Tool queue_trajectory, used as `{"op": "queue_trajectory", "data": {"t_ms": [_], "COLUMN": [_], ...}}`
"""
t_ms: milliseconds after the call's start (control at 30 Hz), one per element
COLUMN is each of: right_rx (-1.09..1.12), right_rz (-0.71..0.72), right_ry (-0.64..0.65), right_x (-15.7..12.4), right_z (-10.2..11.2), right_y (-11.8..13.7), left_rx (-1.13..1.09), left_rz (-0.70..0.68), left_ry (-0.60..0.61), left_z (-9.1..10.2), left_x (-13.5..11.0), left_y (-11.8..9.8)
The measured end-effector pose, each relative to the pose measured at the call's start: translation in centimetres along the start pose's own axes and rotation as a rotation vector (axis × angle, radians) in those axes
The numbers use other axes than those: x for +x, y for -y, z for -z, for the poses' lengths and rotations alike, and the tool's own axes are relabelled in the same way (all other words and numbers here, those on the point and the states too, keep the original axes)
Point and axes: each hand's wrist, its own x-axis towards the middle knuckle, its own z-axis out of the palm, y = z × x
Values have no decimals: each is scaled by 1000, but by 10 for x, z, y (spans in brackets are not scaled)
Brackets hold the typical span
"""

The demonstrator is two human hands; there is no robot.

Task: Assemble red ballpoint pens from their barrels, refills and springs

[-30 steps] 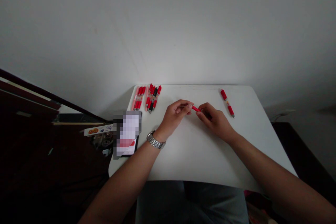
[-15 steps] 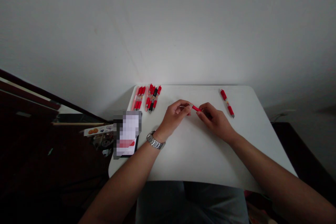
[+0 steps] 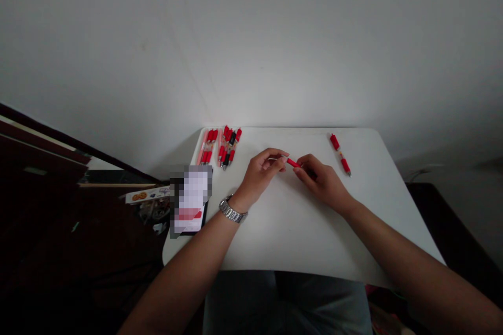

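Above the middle of the table, my two hands meet at a red pen part [image 3: 293, 163]. My right hand [image 3: 320, 178] pinches its right end between thumb and fingers, hiding how far it runs into the palm. The thumb and fingertips of my left hand [image 3: 264, 170] are closed at its other end, on a thin pale rod that looks like a pen refill [image 3: 274, 159]. To the right of my right hand lies a red pen [image 3: 340, 155] with a clear middle and a metal tip.
On the white table [image 3: 291, 235], several red pens and a black pen [image 3: 228, 152] lie at the back left, with pink pens [image 3: 201, 147] among them. A phone [image 3: 194, 193], partly blurred out, rests at the left edge. A wall [image 3: 275, 63] stands behind the table.
Almost nothing differs. Both hands keep their hold on the red part, with only a very slight shift of the fingers.
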Motion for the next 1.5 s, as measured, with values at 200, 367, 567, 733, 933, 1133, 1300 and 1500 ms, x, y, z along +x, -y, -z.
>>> {"op": "queue_trajectory", "data": {"t_ms": [200,367,567,733,933,1133,1300,1500], "right_rx": [4,8,7,-11,-12,-17,-15,-5], "right_rz": [-9,-20,-27,-43,-44,-46,-38,-31], "right_ry": [-1,3,-9,-30,-33,-42,-47,-49], "right_x": [0,0,-1,0,0,0,0,0], "right_z": [0,0,1,2,2,3,3,2], "right_y": [-1,-1,-1,-2,-4,-5,-6,-9], "left_rx": [-58,-74,-97,-69,40,394,582,804], "left_rz": [22,38,32,27,-21,-139,-229,-251], "left_ry": [-37,-55,-79,-109,-112,-184,-241,-283], "left_z": [0,1,1,2,8,14,22,29], "left_x": [1,1,1,3,4,5,8,9], "left_y": [4,5,3,4,2,-3,1,-1]}}
